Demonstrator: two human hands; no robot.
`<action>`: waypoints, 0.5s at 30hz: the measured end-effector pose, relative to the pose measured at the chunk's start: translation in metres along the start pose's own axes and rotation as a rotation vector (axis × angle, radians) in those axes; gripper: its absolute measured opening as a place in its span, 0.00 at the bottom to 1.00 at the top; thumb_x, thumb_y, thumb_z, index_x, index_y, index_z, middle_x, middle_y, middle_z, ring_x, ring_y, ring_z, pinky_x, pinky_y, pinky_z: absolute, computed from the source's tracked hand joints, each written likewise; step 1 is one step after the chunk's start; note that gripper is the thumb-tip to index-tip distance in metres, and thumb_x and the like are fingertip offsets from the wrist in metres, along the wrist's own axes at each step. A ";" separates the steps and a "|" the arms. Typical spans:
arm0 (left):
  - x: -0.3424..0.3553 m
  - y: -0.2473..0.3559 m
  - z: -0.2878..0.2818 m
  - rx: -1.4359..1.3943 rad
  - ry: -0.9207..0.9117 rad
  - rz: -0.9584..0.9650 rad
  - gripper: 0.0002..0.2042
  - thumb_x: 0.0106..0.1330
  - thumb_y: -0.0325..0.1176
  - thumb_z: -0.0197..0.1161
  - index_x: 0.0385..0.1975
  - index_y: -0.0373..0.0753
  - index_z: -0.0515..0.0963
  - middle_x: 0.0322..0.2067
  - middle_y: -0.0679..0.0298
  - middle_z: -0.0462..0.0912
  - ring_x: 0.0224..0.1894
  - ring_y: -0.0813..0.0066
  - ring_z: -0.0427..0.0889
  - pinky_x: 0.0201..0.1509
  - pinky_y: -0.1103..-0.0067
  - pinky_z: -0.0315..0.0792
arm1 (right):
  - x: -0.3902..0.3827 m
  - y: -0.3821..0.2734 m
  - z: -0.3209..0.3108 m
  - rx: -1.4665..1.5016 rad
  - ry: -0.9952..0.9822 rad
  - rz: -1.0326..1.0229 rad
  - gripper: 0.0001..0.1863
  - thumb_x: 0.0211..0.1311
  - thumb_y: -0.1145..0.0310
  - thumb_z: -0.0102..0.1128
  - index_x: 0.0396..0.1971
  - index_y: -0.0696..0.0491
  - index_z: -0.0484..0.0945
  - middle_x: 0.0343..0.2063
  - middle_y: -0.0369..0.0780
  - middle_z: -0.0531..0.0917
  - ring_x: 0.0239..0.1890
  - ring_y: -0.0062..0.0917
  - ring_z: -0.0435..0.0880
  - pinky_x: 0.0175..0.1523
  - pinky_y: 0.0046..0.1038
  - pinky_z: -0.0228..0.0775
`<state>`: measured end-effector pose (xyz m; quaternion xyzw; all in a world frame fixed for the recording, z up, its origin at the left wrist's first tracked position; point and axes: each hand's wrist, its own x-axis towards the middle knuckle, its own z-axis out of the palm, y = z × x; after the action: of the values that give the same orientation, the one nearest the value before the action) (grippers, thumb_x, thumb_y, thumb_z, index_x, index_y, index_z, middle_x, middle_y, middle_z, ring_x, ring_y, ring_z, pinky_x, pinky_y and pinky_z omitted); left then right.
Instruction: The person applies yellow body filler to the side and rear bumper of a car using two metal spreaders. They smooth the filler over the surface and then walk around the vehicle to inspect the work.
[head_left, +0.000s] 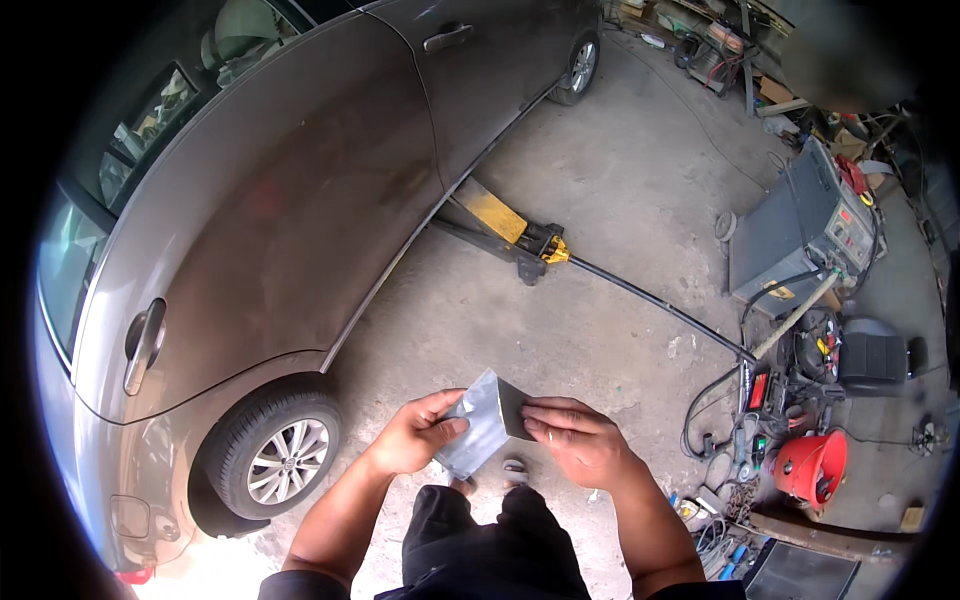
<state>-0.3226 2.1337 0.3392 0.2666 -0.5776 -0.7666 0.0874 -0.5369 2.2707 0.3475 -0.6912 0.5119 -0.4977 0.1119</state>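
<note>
At ten o'clock, a brown car (300, 200), largest by far. Near half past two, a grey cabinet (780, 240). At twelve o'clock, a yellow-and-black floor jack (495, 215), front end hidden under the car's lower edge; cannot tell whether loaded. Likely trouble there: a trip over the long handle (650, 302), slanting toward three o'clock, from stepping that way with eyes on the hands. At four o'clock, a red bucket (798, 468), with a tangle of cables (712, 540) nearer five, another snag for careless steps. At six o'clock, just below centre, a bent sheet (485, 420), pale on one side of the crease, dark grey on the other. At seven o'clock, the left hand (425, 435), thumb and fingers closed on the pale part. At five o'clock, the right hand (580, 440), half closed, fingers gripping the dark part. Possible mishaps: tearing from uneven pulling; dropping from too loose a pinch.
</note>
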 end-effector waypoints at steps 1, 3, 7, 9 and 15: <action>-0.013 0.004 0.007 0.009 -0.006 0.004 0.17 0.67 0.21 0.52 0.55 0.31 0.68 0.44 0.64 0.79 0.47 0.80 0.75 0.54 0.82 0.68 | -0.010 -0.009 0.000 -0.042 -0.018 0.007 0.11 0.49 0.81 0.63 0.36 0.58 0.81 0.42 0.41 0.82 0.46 0.33 0.81 0.47 0.30 0.76; -0.038 0.010 0.018 0.006 -0.030 -0.001 0.17 0.67 0.21 0.53 0.55 0.31 0.68 0.44 0.64 0.79 0.47 0.79 0.75 0.54 0.82 0.68 | -0.022 -0.030 -0.008 -0.146 -0.088 0.042 0.14 0.49 0.82 0.60 0.38 0.57 0.81 0.42 0.40 0.82 0.47 0.32 0.80 0.48 0.28 0.76; -0.080 0.019 0.038 -0.112 -0.024 0.150 0.16 0.68 0.22 0.52 0.55 0.32 0.69 0.44 0.63 0.79 0.46 0.80 0.75 0.51 0.82 0.69 | -0.084 -0.054 0.001 -0.366 -0.097 0.225 0.16 0.53 0.83 0.56 0.44 0.60 0.76 0.42 0.42 0.82 0.46 0.29 0.81 0.48 0.27 0.75; -0.098 0.001 0.033 0.023 0.132 0.187 0.16 0.68 0.22 0.52 0.55 0.32 0.69 0.44 0.63 0.79 0.44 0.80 0.75 0.49 0.82 0.70 | -0.099 -0.083 0.008 0.151 0.225 0.608 0.15 0.58 0.80 0.55 0.46 0.62 0.73 0.41 0.42 0.82 0.43 0.25 0.81 0.49 0.25 0.73; -0.141 -0.026 0.050 0.567 0.016 0.276 0.16 0.62 0.23 0.57 0.49 0.43 0.75 0.30 0.52 0.81 0.29 0.60 0.81 0.39 0.79 0.74 | -0.121 -0.143 0.041 -0.074 0.101 0.874 0.17 0.58 0.65 0.59 0.44 0.59 0.72 0.29 0.52 0.82 0.34 0.42 0.83 0.38 0.32 0.73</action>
<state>-0.2242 2.2463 0.3676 0.2054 -0.7984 -0.5536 0.1175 -0.4167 2.4198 0.3537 -0.3881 0.7785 -0.4182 0.2617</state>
